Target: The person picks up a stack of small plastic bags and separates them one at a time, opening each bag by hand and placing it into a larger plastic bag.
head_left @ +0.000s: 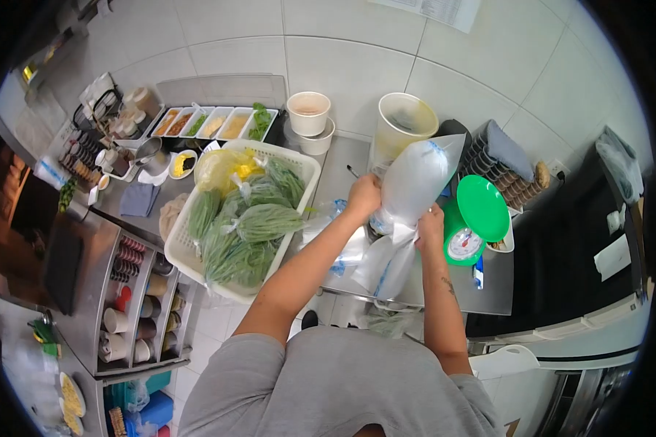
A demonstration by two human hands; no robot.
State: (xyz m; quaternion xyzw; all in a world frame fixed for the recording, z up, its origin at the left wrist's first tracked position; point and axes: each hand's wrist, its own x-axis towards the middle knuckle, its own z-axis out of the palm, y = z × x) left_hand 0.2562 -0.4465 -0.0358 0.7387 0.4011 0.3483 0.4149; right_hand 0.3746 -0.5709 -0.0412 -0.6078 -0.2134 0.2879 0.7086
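Note:
A clear plastic bag point(414, 182), puffed out, stands between my hands over the steel counter. My left hand point(365, 198) is closed on its left side. On the right, my right hand point(431, 224) grips the bag lower down, its fingers partly hidden by the plastic. More loose clear plastic point(388, 268) hangs below the hands. To the left is a white basket point(310, 191) holding several bags of green vegetables point(261, 222) and a yellowish bag point(222, 169). A green scale point(465, 245) with a round green pan point(483, 208) stands just right of my right hand.
Behind my hands stand a large tub point(407, 116) and stacked white containers point(308, 114) against the tiled wall. A tray of toppings point(213, 124) is at the back left. Stacked cups point(508, 178) are at the right. Shelves with cups point(143, 315) stand lower left.

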